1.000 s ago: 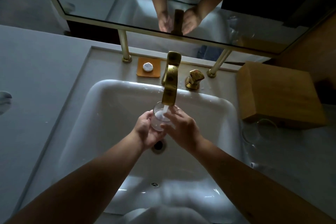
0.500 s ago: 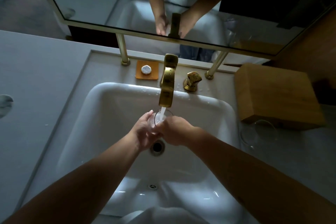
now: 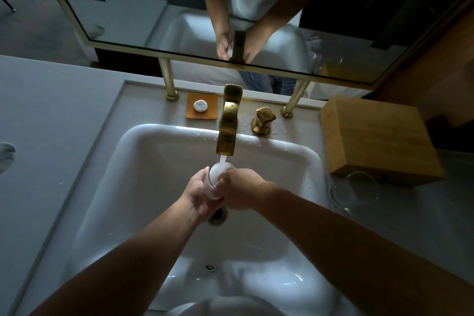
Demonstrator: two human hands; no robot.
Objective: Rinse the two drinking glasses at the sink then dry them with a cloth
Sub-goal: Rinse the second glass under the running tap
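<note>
Grey tabletop (image 3: 51,115) fills the left of my view, with a white sink (image 3: 143,151) sunk into it and a mirror (image 3: 159,7) above. Behind the basin I see an orange soap dish (image 3: 191,113), then the gold faucet (image 3: 228,120), its water pouring into the drinking glass (image 3: 214,182) held over the drain (image 3: 218,215). My left hand (image 3: 197,197) wraps the glass's side; my right hand (image 3: 239,192) grasps it from the other side, fingers curled over the rim. Right of the sink, the second glass (image 3: 355,191) stands on the tabletop, just before a wooden box (image 3: 377,136).
</note>
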